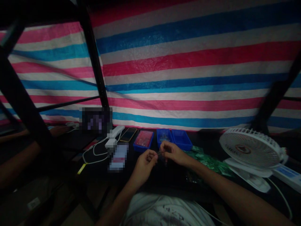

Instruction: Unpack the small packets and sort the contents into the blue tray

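Two hands, both the wearer's, meet low in the centre of the frame, forearms angling in from the bottom edge. Left hand (pixel 144 168) is curled, its fingertips pressed together at one end of a thin metal piece (pixel 160 153), too small to identify. Right hand (pixel 172 153) pinches the other end between thumb and fingers. Just beyond them sit three trays: one pink-lined blue tray (pixel 143 140) and two blue trays (pixel 181 140). Left of these lie one phone (pixel 128 134) and one white charger (pixel 111 143). One green plastic packet (pixel 207 163) lies just right of the right hand, beside one white desk fan (pixel 251 149). Another person's forearm (pixel 18 160) shows at far left.
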The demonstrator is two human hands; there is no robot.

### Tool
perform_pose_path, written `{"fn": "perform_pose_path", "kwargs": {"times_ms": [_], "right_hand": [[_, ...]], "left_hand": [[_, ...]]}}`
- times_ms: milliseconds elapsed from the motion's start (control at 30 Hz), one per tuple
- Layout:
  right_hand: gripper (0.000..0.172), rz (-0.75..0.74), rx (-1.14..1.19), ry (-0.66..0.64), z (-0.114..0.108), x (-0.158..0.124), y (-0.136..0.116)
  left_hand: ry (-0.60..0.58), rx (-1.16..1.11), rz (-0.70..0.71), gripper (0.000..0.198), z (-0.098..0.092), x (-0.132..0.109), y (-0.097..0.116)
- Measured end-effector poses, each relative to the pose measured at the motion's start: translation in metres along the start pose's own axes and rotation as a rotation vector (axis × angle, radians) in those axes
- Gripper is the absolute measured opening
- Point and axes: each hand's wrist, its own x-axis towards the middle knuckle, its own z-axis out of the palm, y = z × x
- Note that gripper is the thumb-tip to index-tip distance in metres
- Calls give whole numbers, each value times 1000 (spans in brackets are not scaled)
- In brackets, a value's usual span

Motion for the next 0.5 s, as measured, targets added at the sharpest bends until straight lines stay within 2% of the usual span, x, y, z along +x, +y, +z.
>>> {"fn": "perform_pose_path", "kwargs": {"times_ms": [300,500], "right_hand": [[12,10,42,12,0,1,-2],[10,-10,-28,18,-1,1,-3]], "left_hand": [[5,10,-6,24,0,0,0],[7,1,-16,24,0,-1,1]]}}
